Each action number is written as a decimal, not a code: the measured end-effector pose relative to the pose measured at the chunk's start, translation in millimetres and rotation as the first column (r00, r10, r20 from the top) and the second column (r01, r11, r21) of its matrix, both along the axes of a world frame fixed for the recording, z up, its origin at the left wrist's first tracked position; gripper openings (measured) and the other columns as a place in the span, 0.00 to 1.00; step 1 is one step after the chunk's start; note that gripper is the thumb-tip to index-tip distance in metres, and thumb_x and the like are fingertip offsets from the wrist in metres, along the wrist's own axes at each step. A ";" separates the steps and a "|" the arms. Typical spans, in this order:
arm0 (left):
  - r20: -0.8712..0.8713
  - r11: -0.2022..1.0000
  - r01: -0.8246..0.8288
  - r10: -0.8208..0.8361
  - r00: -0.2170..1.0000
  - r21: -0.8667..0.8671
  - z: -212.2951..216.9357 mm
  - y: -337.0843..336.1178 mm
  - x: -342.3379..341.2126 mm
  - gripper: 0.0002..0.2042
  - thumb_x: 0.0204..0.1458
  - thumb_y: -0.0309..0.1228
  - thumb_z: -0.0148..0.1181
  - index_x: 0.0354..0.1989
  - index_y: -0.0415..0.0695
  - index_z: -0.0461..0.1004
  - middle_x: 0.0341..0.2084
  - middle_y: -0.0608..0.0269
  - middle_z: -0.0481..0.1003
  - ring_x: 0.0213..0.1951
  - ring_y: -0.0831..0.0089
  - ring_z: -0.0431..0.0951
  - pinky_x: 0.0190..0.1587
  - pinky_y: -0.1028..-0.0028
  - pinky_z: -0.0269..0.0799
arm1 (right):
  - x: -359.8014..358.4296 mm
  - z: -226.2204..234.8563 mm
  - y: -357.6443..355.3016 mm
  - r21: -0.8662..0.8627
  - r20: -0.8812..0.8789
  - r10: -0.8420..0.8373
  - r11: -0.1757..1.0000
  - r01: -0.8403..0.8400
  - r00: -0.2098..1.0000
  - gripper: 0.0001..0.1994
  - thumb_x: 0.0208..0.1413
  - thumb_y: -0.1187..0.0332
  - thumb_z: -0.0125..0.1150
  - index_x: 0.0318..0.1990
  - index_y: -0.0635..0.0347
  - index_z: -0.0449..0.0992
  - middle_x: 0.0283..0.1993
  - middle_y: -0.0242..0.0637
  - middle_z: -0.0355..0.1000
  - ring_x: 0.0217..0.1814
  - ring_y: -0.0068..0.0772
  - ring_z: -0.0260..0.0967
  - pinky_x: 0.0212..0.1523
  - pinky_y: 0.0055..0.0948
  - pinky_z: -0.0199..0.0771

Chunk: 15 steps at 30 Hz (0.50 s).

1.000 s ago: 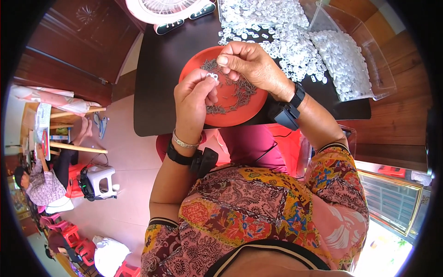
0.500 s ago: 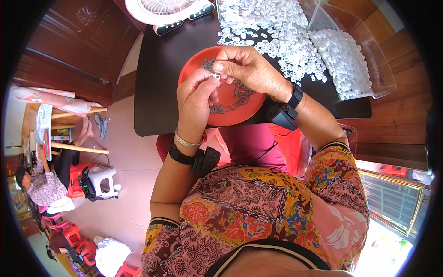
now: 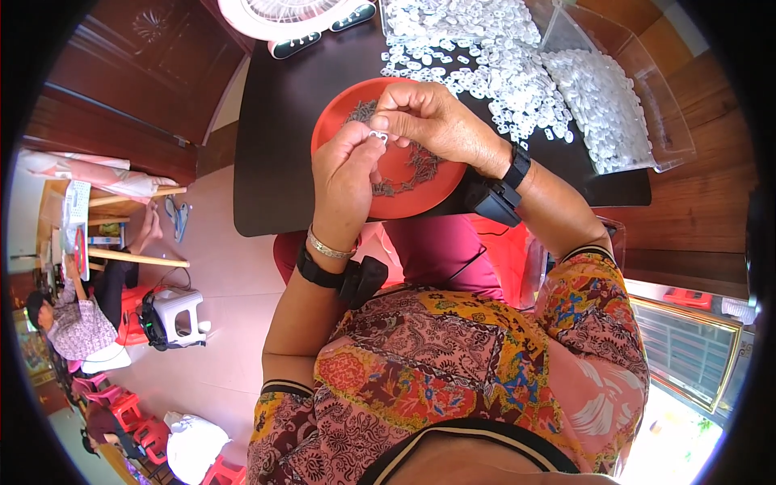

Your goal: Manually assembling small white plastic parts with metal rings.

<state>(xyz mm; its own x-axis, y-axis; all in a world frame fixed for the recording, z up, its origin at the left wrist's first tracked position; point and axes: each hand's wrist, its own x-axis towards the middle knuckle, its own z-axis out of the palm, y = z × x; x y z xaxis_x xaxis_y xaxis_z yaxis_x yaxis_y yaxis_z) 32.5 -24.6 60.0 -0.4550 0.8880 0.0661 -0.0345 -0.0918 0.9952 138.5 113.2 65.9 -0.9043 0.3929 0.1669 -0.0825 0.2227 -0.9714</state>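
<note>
Fingers (image 3: 365, 144) of the left hand (image 3: 343, 174) and the right hand (image 3: 428, 121) meet tip to tip, both pinched on one small white ring piece (image 3: 377, 137). It sits between the two thumbs, above the red tray (image 3: 335, 121). The right hand comes in from about two o'clock, the left from about seven; neither is nearer, since both grip it. I cannot tell the piece's long axis. Dark small parts (image 3: 412, 166) lie in the tray. On the dark bench (image 3: 279, 145), at one o'clock, white pieces (image 3: 485, 56) spread toward a clear bin (image 3: 655, 105). A fan (image 3: 291, 16) stands at eleven o'clock.
</note>
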 end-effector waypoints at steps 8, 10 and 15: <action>-0.032 1.000 -0.027 0.027 0.999 -0.008 3.2 2.6 -0.8 0.07 0.53 0.28 0.50 0.25 0.40 0.69 0.17 0.71 0.64 0.19 0.84 0.62 0.22 0.82 0.57 | -0.1 0.0 -5.1 -0.063 -0.042 -0.060 0.996 0.058 0.997 0.11 0.60 0.63 0.58 0.29 0.60 0.73 0.22 0.25 0.67 0.25 0.13 0.63 0.27 0.17 0.66; -0.016 0.999 -0.031 0.031 0.999 -0.012 2.7 2.2 -2.5 0.07 0.53 0.28 0.50 0.25 0.40 0.69 0.17 0.72 0.63 0.19 0.84 0.62 0.22 0.82 0.57 | 0.7 3.3 -4.0 -0.085 -0.037 -0.061 0.995 0.058 0.997 0.11 0.60 0.64 0.58 0.29 0.60 0.73 0.22 0.25 0.67 0.25 0.13 0.63 0.27 0.17 0.66; -0.004 1.000 -0.011 0.010 1.000 -0.019 4.0 3.6 0.5 0.07 0.53 0.28 0.50 0.25 0.40 0.69 0.17 0.72 0.64 0.19 0.84 0.62 0.22 0.82 0.57 | 2.0 0.1 -1.7 -0.056 -0.023 -0.035 0.998 0.034 0.999 0.11 0.61 0.64 0.56 0.31 0.60 0.73 0.25 0.24 0.67 0.28 0.12 0.63 0.28 0.16 0.65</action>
<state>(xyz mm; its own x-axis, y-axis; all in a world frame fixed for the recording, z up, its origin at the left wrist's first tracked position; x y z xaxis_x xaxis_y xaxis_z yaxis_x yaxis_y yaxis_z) 33.0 -21.0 64.1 -0.4641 0.8843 0.0512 -0.0301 -0.0735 0.9968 140.5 111.4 66.0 -0.8861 0.4329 0.1653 -0.0993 0.1711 -0.9802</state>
